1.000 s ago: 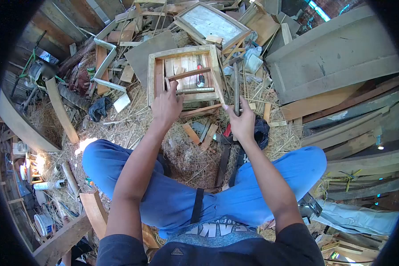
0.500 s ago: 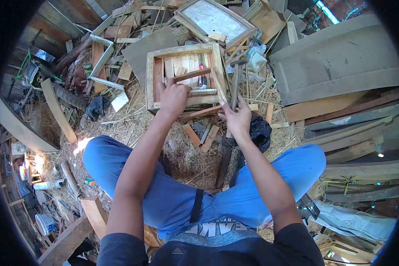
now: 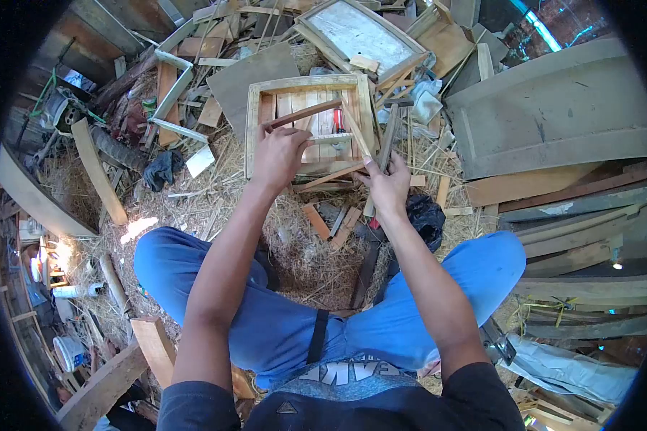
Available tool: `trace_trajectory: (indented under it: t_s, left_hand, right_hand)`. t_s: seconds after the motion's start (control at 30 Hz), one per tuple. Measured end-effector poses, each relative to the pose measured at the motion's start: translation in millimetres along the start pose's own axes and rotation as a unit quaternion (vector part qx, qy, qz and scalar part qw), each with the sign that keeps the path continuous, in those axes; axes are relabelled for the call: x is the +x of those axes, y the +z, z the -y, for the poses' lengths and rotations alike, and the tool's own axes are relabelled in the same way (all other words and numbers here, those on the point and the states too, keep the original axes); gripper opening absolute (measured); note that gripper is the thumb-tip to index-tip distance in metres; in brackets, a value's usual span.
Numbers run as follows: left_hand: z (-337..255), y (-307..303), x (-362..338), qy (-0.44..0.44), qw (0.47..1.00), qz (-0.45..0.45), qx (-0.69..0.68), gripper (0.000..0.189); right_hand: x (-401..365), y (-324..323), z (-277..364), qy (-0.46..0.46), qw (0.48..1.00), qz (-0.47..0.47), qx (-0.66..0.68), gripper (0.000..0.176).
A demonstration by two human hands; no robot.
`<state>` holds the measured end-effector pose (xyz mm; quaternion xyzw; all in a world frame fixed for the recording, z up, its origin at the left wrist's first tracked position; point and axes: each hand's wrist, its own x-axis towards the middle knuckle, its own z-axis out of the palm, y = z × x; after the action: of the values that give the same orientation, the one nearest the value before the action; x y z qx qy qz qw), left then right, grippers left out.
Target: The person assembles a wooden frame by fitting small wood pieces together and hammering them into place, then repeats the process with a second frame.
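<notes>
A small frame of thin wooden slats (image 3: pixel 306 115) is held tilted above a shallow wooden box (image 3: pixel 254 129). My left hand (image 3: pixel 279 159) is closed on the left side of this frame, fingers curled over the slat. At the frame's lower right corner, my right hand (image 3: pixel 387 185) pinches the slats between thumb and fingers. Inside the box lies a red-handled tool (image 3: pixel 338 122), partly hidden behind the frame. Beside my right hand a hammer (image 3: pixel 389 133) leans along the box's right side, its lower handle partly covered by the hand.
Straw and wood offcuts (image 3: pixel 316 221) cover the ground before my legs. A black plastic bag (image 3: pixel 425 221) lies right of my right hand. Large curved panels (image 3: pixel 553 108) and stacked boards fill the right side. A white-faced framed panel (image 3: pixel 359 36) lies behind the box.
The slat frame has tilted, and its lower slat sits at a steeper angle. It now covers more of the red-handled tool. The whole view has shifted slightly.
</notes>
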<state>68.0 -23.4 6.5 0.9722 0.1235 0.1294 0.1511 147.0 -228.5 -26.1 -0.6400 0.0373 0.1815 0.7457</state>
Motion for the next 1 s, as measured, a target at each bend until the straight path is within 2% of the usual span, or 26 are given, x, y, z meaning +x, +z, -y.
trace_trajectory:
  t_s: [0.13, 0.2, 0.33, 0.37, 0.4, 0.43, 0.5, 0.63, 0.7, 0.73, 0.8, 0.93, 1.0]
  left_hand:
    - [7.9, 2.8, -7.6, -0.017, 0.999, -0.014, -0.023, 0.016]
    - [9.1, 3.1, -8.3, 0.006, 0.996, -0.081, -0.026, 0.017]
    - [11.6, -5.4, -3.9, 0.029, 0.99, -0.126, -0.049, 0.017]
    - [13.7, -9.6, -0.5, -0.053, 0.988, -0.044, -0.139, 0.015]
    - [13.9, -13.3, 1.7, -0.135, 0.964, 0.039, -0.226, 0.014]
    - [11.6, -14.8, 1.2, -0.135, 0.964, 0.038, -0.227, 0.014]
    - [4.7, -15.5, -0.7, -0.024, 0.986, -0.072, -0.145, 0.014]
    - [3.8, -4.8, -0.8, 0.027, 0.981, -0.132, -0.142, 0.014]
    - [4.7, -5.3, 0.2, -0.04, 0.976, -0.115, -0.18, 0.015]
    - [5.6, -7.1, 0.8, -0.041, 0.976, -0.115, -0.18, 0.015]
    - [7.5, -11.5, 1.0, -0.132, 0.959, -0.109, -0.224, 0.017]
    - [5.6, -18.5, -0.8, -0.186, 0.945, -0.094, -0.252, 0.018]
    - [2.6, -21.1, -2.9, -0.189, 0.937, -0.126, -0.265, 0.018]
  right_hand:
    - [-7.2, 15.1, 11.1, -0.012, 1.0, 0.007, -0.014, 0.037]
    - [-7.9, 18.4, 14.9, -0.02, 1.0, -0.005, -0.008, 0.036]
    - [-4.5, 17.6, 18.2, -0.01, 0.999, 0.027, 0.024, 0.03]
    - [-4.2, 16.8, 19.7, -0.005, 0.998, 0.042, 0.043, 0.028]
    - [-3.9, 16.3, 19.3, -0.006, 0.998, 0.042, 0.042, 0.028]
    - [-3.5, 15.9, 18.7, -0.007, 0.998, 0.039, 0.051, 0.026]
    - [-2.3, 13.9, 16.2, -0.008, 0.998, 0.037, 0.06, 0.023]
    - [-0.1, 9.0, 10.1, -0.001, 0.999, 0.013, 0.038, 0.021]
    - [1.7, 8.3, 8.5, -0.001, 0.999, 0.012, 0.037, 0.021]
    - [2.4, 8.6, 7.4, -0.005, 0.999, 0.003, 0.036, 0.021]
    - [3.4, 9.6, 4.5, -0.009, 0.999, -0.006, 0.035, 0.02]
    - [7.3, 16.4, 4.8, -0.02, 0.997, -0.004, 0.069, 0.023]
    - [11.7, 20.6, 6.9, -0.019, 0.997, -0.003, 0.075, 0.028]
